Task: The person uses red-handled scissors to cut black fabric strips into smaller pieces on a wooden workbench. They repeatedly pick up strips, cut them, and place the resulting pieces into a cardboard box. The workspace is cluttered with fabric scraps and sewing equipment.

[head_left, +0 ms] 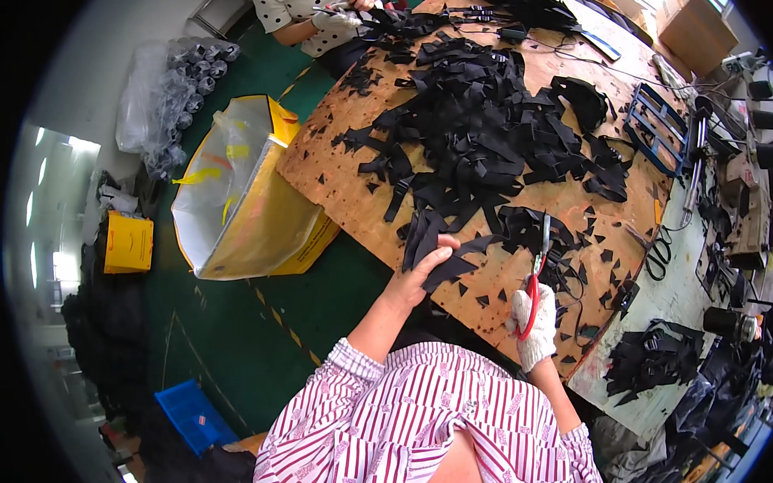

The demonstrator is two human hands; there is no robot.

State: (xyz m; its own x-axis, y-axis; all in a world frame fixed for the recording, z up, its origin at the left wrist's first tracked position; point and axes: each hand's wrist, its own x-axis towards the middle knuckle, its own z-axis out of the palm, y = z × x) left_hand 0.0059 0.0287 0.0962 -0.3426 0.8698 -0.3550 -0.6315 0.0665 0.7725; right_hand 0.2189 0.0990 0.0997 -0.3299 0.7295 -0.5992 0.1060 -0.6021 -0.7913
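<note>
My bare left hand [415, 285] is closed on folded black fabric strips [422, 243] over the plywood table [503, 322]. My right hand [532, 332], in a white knit glove, grips red-handled scissors [539, 281], blades pointing forward beside more black pieces [513, 227]; whether the blades touch them I cannot tell. A large tangled heap of black straps [467, 125] lies beyond both hands, with small black triangular scraps scattered round it.
A co-worker [292, 8] works at the table's far left. A yellow bag [301, 243] stands left of the table, a blue bin [193, 414] lower left. A blue plastic rack [654, 132], cables and a carton [696, 31] are at right, beside a pale side table [619, 403].
</note>
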